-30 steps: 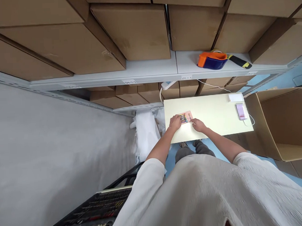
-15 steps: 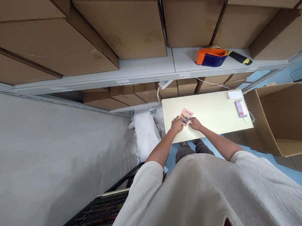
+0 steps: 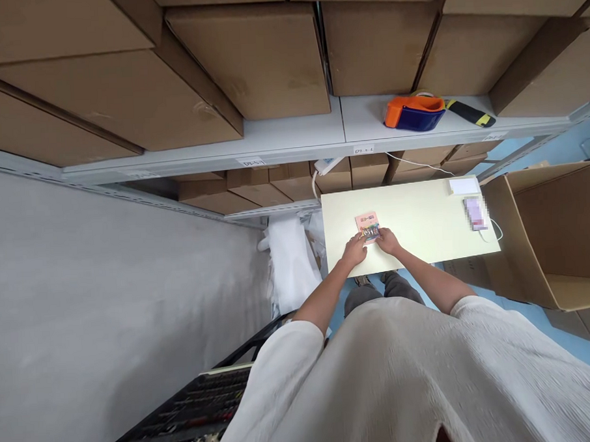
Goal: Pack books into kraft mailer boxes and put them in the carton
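A small pink packet (image 3: 367, 222) with a colourful picture lies on the pale yellow table (image 3: 422, 222), near its front left part. My left hand (image 3: 355, 250) grips the packet's near left corner with curled fingers. My right hand (image 3: 386, 241) pinches its near right corner. Both hands rest on the tabletop at the packet's near edge.
A phone (image 3: 474, 213) on a cable and a white pad (image 3: 463, 186) lie at the table's far right. An open cardboard box (image 3: 549, 229) stands to the right. An orange and blue tape dispenser (image 3: 413, 113) sits on the grey shelf among cardboard boxes. A black crate (image 3: 186, 415) is at lower left.
The packet has turned from lying crosswise to pointing away from me. Both hands have come together at its near edge.
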Demonstrator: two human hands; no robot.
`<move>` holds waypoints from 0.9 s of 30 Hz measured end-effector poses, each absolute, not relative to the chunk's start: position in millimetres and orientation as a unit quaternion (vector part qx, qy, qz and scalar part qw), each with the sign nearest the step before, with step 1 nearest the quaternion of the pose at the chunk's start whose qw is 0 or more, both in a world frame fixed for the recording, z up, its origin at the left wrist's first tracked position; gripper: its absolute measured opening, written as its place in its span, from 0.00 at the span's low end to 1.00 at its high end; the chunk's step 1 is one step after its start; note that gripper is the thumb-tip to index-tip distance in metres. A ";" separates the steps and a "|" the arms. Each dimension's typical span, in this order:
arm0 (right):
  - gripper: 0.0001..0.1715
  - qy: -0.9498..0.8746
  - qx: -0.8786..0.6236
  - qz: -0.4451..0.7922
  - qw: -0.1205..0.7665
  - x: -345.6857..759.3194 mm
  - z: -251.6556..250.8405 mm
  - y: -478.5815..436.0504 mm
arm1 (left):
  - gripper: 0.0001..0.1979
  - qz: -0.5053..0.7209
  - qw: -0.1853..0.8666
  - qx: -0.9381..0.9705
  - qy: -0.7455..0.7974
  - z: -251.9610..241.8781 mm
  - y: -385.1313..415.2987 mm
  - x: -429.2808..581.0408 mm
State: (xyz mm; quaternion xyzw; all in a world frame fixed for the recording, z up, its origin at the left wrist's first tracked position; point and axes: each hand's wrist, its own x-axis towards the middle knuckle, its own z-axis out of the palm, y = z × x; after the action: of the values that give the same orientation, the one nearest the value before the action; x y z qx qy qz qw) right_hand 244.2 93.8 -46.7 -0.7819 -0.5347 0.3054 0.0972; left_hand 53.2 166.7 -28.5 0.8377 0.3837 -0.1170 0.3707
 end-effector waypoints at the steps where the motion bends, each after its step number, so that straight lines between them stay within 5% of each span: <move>1: 0.18 -0.507 -0.792 0.322 0.111 244.1 -46.6 93.7 | 0.33 -0.114 0.373 0.836 0.386 -29.5 167.3 54.2; 9: 0.23 -0.309 -0.822 0.409 0.250 243.7 -54.6 100.3 | 0.35 -0.155 0.372 0.823 0.400 -32.9 164.4 62.5; 19: 0.13 -0.171 -0.820 0.462 0.290 241.3 -60.4 106.0 | 0.31 -0.143 0.350 0.831 0.409 -28.7 155.8 61.7; 27: 0.07 -0.172 -0.858 0.378 0.301 242.7 -42.9 104.3 | 0.24 -0.001 0.544 0.686 0.483 -30.7 165.1 85.6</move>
State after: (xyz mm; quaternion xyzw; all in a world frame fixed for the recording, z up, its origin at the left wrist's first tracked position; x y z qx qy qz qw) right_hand 242.7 104.3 -42.9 -0.8582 -0.1717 0.3784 0.3014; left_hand 85.6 165.1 -30.7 0.6862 0.4829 -0.0006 0.5440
